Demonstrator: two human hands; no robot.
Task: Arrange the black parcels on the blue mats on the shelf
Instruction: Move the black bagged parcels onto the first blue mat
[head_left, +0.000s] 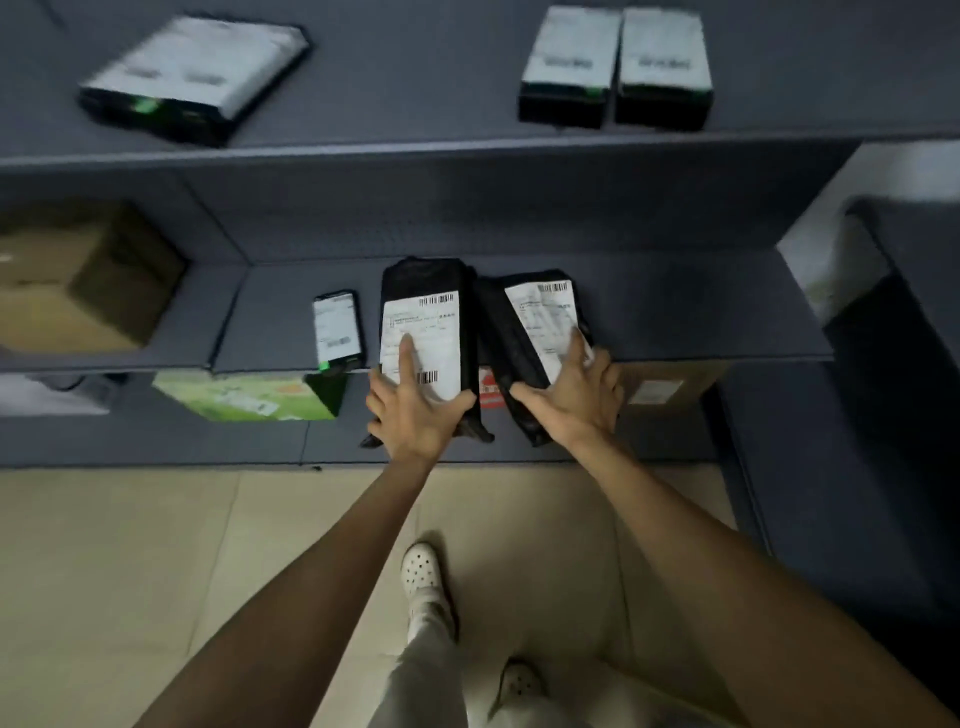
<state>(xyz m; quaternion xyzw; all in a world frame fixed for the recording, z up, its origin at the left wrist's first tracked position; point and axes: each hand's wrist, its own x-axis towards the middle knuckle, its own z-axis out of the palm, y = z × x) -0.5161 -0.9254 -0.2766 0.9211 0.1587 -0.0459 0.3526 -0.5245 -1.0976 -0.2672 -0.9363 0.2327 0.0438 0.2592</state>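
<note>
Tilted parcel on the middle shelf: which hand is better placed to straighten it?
Right. The right hand holds the tilted parcel at its near end; the left hand is busy holding the straight parcel beside it.
</note>
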